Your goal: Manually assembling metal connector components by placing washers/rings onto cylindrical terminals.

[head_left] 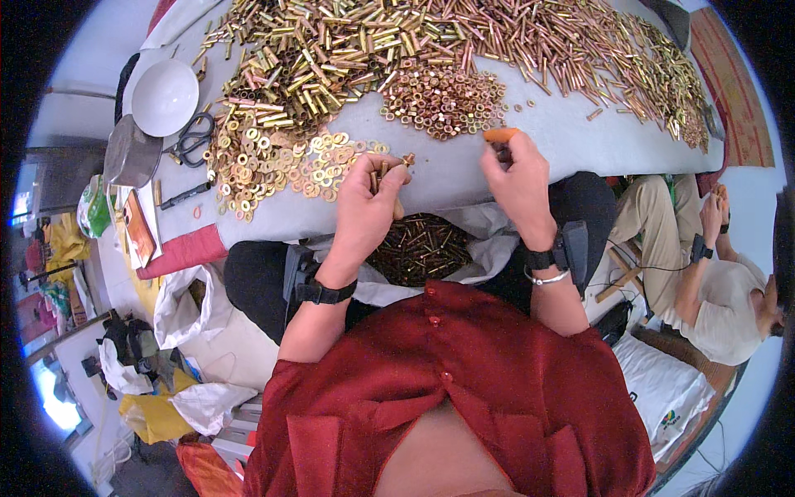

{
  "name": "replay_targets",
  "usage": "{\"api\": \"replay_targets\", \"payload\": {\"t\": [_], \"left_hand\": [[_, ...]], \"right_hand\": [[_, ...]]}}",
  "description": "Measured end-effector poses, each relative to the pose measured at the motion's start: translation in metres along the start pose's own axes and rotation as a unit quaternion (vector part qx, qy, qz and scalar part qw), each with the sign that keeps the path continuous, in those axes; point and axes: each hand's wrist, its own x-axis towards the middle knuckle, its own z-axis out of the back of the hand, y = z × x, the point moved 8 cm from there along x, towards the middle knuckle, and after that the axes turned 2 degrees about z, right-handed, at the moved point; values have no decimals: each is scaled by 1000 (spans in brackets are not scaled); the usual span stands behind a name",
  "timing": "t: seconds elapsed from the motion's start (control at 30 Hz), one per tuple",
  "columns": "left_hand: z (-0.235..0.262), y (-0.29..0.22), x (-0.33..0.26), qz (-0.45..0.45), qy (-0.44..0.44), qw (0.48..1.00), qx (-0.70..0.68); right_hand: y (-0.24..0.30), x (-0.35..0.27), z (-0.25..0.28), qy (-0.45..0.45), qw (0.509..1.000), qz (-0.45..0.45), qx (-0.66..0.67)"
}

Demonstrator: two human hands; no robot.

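My left hand point(370, 199) is closed around several brass-coloured bolts, their ends showing between the fingers. One of them sticks out past the thumb with a nut or washer at its tip point(408, 158). To the right, my right hand point(519, 176) is pinched closed above the table's near edge; an orange finger cover point(500, 134) sits on its index finger. Whatever lies between those fingertips is too small to make out. Just beyond the hands are a heap of copper-coloured hex nuts point(443, 101) and a spread of flat brass-coloured washers point(290, 170).
Metal sleeves and bolts point(356, 41) cover the far table. At left are a white bowl point(165, 98), a metal container point(132, 153), black scissors point(195, 139) and a marker point(185, 195). An open white sack holds finished-looking bolts point(422, 248) between my knees. Another person point(729, 298) sits at right.
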Motion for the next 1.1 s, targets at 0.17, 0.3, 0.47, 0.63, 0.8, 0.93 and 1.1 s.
{"api": "replay_targets", "payload": {"t": [0.17,0.3,0.47,0.63,0.8,0.93,1.1], "left_hand": [[-2,-2,-1,0,-6,1000,-3],[-4,-4,-2,-6,1,1000,-26],[-1,2,-3,-36,-32,998,41],[-6,-31,-15,-261,-103,937,209],[-7,-22,-11,-162,-48,971,169],[-11,-1,-3,19,34,989,-145],[-7,0,-3,40,61,972,-223]], "right_hand": [[36,-9,-34,61,982,48,171],[48,-14,-49,103,970,32,215],[49,-13,-51,103,971,37,212],[52,-6,-44,114,982,120,91],[54,-3,-48,192,974,76,-95],[28,-13,-61,156,899,-76,402],[14,-17,-71,173,838,-128,501]]}}
